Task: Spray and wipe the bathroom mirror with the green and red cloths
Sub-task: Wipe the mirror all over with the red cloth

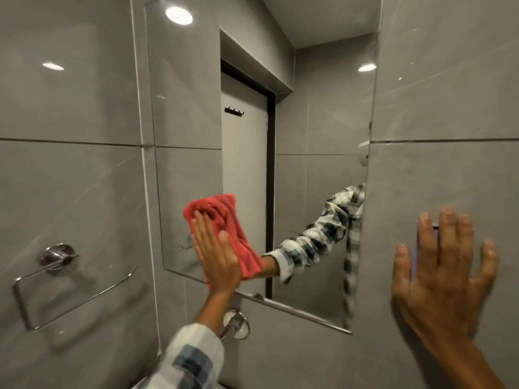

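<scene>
The frameless bathroom mirror (pixel 191 108) hangs on the grey tiled wall. My left hand (pixel 216 256) lies flat on the red cloth (pixel 227 223) and presses it against the glass near the mirror's lower left corner. The mirror reflects my checked sleeve and a white door with hooks. To the right of the mirror, my right hand (pixel 441 270) rests flat on the wall tile with its fingers spread. A thin purple edge shows behind those fingers, and I cannot tell what it is.
A chrome towel ring (pixel 56 276) is fixed to the wall left of the mirror. A chrome fitting (pixel 237 322) sticks out just below the mirror's bottom edge, close to my left wrist. Glossy grey tiles (pixel 449 80) cover the walls.
</scene>
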